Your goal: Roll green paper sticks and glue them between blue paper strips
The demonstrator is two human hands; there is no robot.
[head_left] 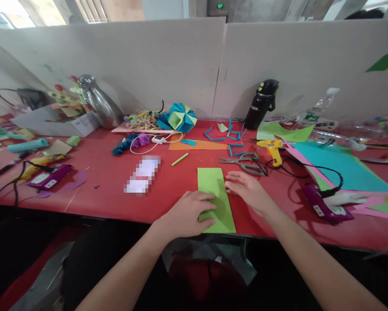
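Touching green paper (224, 211): left hand (187, 214), grip kinda open, empty
Paper's right edge: right hand (248, 191), grip loosely open, empty

Red-topped bench (100, 172) extends both sides of the fingers (210, 207); pale partition panels (161, 65) stand beyond them, vertical joint visible. Daylight enters upper left.

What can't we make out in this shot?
- Left edge of the green sheet, lower part, head view: hidden by the left hand.
- Right fingertips' contact with the sheet, head view: too fine to tell; right hand.
- Flat rectangular item, head view: pixelated, surface unreadable.
- Bottom of the white box, head view: hidden behind its front wall.
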